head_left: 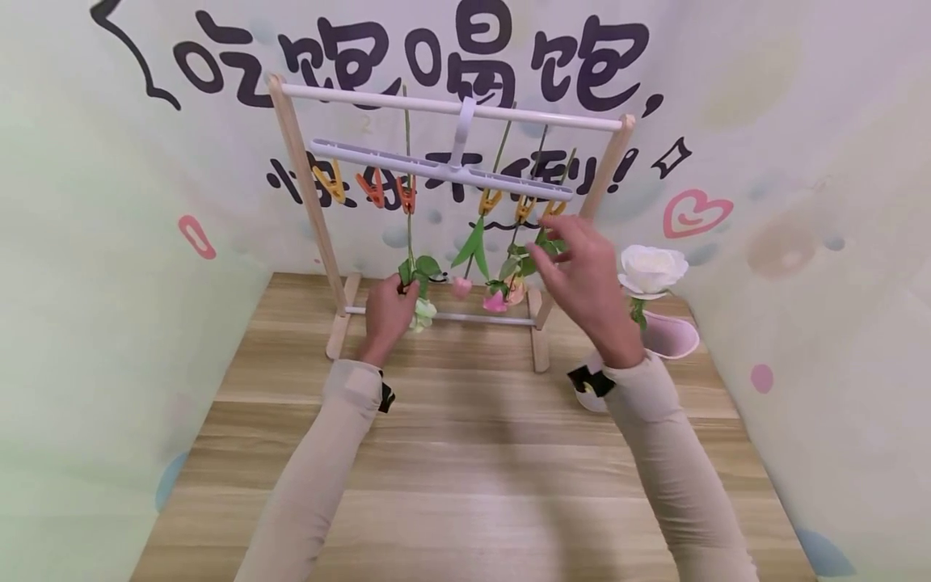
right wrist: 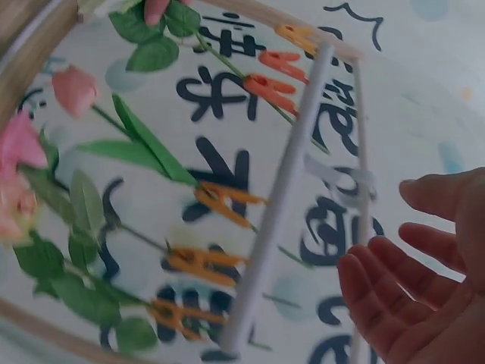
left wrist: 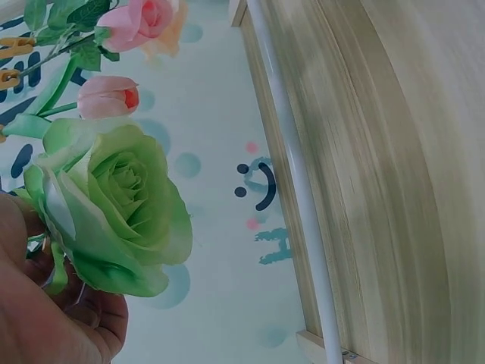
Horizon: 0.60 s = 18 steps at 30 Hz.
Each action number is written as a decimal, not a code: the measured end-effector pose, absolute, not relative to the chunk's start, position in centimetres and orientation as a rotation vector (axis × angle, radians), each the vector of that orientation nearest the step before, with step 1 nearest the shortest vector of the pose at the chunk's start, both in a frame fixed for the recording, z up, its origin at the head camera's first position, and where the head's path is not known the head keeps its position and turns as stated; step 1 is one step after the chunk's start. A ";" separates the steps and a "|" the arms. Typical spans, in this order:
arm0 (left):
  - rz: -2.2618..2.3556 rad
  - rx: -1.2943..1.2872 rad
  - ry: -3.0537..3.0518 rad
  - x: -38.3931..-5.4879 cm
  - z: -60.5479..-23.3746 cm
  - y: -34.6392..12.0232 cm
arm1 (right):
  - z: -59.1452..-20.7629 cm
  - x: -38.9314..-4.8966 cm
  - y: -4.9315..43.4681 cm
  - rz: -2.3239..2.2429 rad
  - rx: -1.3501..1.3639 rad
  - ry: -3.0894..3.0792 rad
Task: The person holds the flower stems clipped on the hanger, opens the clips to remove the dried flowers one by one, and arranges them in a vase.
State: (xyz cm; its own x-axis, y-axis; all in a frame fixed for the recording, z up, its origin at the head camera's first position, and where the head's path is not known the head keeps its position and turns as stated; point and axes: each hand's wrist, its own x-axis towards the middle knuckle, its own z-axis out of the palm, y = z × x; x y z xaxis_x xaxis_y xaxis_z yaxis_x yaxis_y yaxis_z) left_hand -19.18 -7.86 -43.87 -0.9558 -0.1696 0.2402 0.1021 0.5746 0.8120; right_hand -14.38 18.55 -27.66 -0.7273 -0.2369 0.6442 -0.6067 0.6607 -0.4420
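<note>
My left hand point(head_left: 389, 315) grips the stem of a green rose point(left wrist: 125, 201) just behind its bloom. The rose hangs head down, its stem in an orange clip point(head_left: 407, 198) on a white hanger point(head_left: 436, 168). My right hand point(head_left: 585, 283) is by the hanger's right end, fingers spread and slightly bent, holding nothing in the right wrist view. Near it, yellow clips point(right wrist: 204, 265) hold upside-down flowers: a pink tulip point(head_left: 461, 287), a pink rose point(head_left: 496, 302) and a peach flower point(head_left: 516, 289).
A wooden rack point(head_left: 301, 178) with a white top rail point(head_left: 436, 103) carries the hanger. A yellow clip point(head_left: 329, 182) and another orange clip point(head_left: 371, 190) hang at the left. At right, a white rose point(head_left: 653, 269) stands in a pale vase point(head_left: 672, 335). A printed cloth point(head_left: 109, 283) hangs behind.
</note>
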 end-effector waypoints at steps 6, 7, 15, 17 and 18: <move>-1.299 0.020 -2.520 -19.0 -44.0 -8.1 | -29.4 -17.7 14.2 0.967 0.660 -2.338; -1.299 0.017 -2.519 -19.0 -44.1 -8.1 | -29.8 -18.2 13.4 0.984 0.658 -2.344; -1.287 -0.005 -2.518 -18.7 -44.1 -8.0 | -31.6 -21.4 8.0 1.124 0.637 -2.315; -1.270 -0.002 -2.523 -18.6 -44.0 -7.9 | -31.9 -22.1 6.8 1.142 0.610 -2.316; -1.266 -0.002 -2.525 -18.6 -44.0 -7.9 | -32.0 -22.3 6.2 1.160 0.596 -2.313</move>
State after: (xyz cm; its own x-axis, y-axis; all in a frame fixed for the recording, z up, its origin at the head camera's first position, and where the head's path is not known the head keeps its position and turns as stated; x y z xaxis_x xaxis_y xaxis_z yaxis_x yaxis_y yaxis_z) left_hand -18.58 -7.94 -44.03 -0.9502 -0.1386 0.2790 0.1405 0.6086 0.7810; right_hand -22.34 6.22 -32.01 -0.7894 -0.1642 0.5915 -0.5722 0.5458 -0.6121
